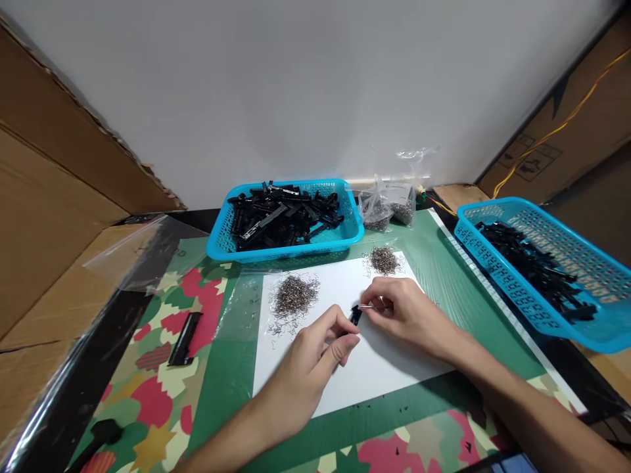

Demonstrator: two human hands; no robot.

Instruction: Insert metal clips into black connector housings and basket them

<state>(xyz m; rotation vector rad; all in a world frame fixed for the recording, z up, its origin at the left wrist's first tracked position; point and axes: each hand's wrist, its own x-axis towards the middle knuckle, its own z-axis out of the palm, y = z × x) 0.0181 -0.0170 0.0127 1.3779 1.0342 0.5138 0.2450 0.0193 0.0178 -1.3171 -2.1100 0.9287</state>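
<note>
My left hand (320,358) pinches a small black plastic part (355,315) above the white sheet (320,394). Just right of it, my right hand (401,312) holds a thin metal tool (369,307) between thumb and fingers, its tip at the upper end of the black part. Whether a tiny metal piece sits at that tip is too small to tell. A pile of small metal pieces (294,295) lies on the sheet left of my hands, and a smaller pile (384,260) lies beyond my right hand.
A blue basket (286,251) full of black parts stands at the back; another blue basket (591,256) with black parts is at the right. Clear bags (394,205) of metal pieces lean near the wall. One black piece (185,338) lies at the left on the patterned cloth.
</note>
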